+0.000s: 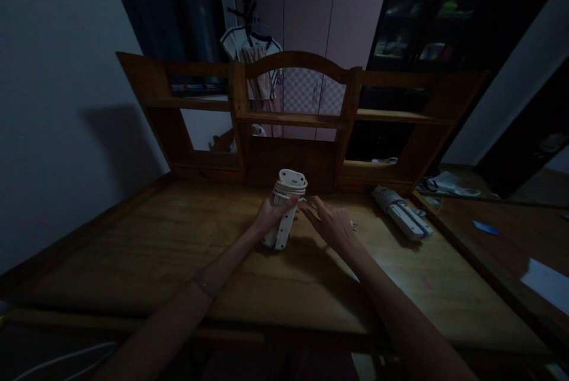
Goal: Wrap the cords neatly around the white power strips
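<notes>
My left hand [272,215] is wrapped round a white power strip [285,224], which stands tilted just above the wooden desk. Several turns of its white cord [291,189] circle the upper part of the strip. To the right of it, my right hand [331,222] has its thumb and fingers closed on the loose end of the cord, close to the wound turns. The plug's prongs [354,226] stick out past the far side of my right hand. A second power strip [406,219], with its cord bundled at one end, lies farther right on the desk.
A wooden shelf unit [293,119] rises along the back of the desk [178,250]. Right of the desk is a lower brown surface with a blue card [485,227], white paper [546,283] and a clear plastic bag [451,184]. A wall [66,132] borders the left side.
</notes>
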`<state>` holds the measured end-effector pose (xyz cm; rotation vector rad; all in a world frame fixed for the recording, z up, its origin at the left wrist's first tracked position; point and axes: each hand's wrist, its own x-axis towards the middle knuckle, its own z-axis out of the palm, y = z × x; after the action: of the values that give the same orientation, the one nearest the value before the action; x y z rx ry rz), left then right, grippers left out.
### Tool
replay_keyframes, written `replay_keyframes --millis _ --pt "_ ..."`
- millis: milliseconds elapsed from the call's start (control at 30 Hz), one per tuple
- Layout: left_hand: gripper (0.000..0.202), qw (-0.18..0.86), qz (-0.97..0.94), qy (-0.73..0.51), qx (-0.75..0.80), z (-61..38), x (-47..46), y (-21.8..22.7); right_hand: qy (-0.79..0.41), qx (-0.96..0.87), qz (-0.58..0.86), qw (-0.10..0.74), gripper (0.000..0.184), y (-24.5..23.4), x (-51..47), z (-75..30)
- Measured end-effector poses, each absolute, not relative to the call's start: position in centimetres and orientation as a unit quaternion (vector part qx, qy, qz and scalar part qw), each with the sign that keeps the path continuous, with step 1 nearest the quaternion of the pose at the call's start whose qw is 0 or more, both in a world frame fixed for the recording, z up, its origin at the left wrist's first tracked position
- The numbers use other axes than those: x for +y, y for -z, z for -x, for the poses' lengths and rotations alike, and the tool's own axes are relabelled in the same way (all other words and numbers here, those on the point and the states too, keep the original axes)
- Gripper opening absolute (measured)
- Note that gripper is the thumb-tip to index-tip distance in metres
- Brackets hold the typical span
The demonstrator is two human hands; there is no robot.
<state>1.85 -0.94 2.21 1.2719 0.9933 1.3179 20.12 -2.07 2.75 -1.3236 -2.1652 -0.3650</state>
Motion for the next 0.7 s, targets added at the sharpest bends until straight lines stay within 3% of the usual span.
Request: replay_keyframes --millis 333,500,700 --pt "0.062 0.457 -0.575 -0.552 0.396 -2.4 -2.1 -2.8 0.171 -0.82 0.479 0.262 0.041 -3.7 -2.5 -20.6" --pt "0.061 0.459 -0.573 -0.544 0.406 -2.4 -2.3 -2.7 0.149 -0.816 0.471 0.302 0.043 -4.0 -2.5 -21.2" --pt "0.057 0.468 -0.591 -0.524 0.396 -2.0 -2.7 -3.3 0.132 -0.782 0.505 0.34 0.063 -4.5 -2.8 -21.2"
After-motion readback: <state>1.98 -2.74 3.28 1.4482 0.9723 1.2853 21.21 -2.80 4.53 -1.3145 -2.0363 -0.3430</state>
